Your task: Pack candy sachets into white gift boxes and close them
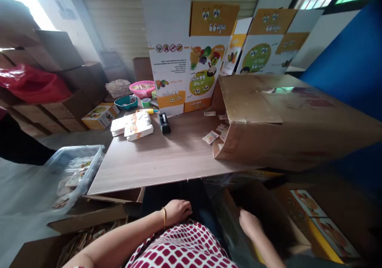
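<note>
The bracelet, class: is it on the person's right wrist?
No: the bracelet circles the wrist of the left hand, while the wrist of the right hand is bare.

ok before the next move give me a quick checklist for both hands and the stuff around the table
1. Left hand off the tabletop: ok, it rests on the lap.
2. Right hand at the open box: ok, beside its wall; firmness of grip cannot tell.
3. Open box's contents: cannot tell, its inside is too dark.
4. Packets all inside the large carton: not ok, some lie outside its opening.
5. Tape dispenser on the tabletop: ok, beside the white boxes.
</note>
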`<state>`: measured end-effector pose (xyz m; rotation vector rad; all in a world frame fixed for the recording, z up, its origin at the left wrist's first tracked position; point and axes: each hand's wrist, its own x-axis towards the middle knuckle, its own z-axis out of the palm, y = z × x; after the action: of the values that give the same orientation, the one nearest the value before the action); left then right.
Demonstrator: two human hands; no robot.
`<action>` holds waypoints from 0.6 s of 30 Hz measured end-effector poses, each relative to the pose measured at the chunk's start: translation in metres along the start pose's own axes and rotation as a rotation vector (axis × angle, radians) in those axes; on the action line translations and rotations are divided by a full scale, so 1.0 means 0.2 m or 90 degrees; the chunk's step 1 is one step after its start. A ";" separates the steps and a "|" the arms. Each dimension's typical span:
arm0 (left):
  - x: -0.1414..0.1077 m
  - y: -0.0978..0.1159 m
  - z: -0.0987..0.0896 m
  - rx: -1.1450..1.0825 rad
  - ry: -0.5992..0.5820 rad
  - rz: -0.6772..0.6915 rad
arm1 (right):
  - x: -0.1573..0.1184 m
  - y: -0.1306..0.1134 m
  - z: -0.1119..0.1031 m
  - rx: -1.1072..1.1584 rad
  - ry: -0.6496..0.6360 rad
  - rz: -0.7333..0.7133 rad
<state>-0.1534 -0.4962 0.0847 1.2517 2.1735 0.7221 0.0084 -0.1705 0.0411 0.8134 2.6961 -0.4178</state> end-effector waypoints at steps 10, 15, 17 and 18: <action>-0.08 0.02 -0.06 -0.235 0.179 -0.001 | 0.14 -0.45 -0.58 0.096 -0.096 -0.218; -0.04 -0.01 -0.09 -0.274 0.171 0.046 | 0.36 -1.08 -0.68 0.117 0.024 -0.406; -0.04 -0.01 -0.16 -0.271 0.180 0.089 | 0.46 -1.26 -0.64 0.069 0.072 -0.458; -0.05 -0.01 -0.21 -0.265 0.188 0.111 | 0.51 -1.32 -0.62 0.043 0.092 -0.475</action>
<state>-0.1775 -0.5143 0.1148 1.1752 1.9976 1.4267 -0.2480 -0.2876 0.1686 -0.1998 3.0560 -0.6236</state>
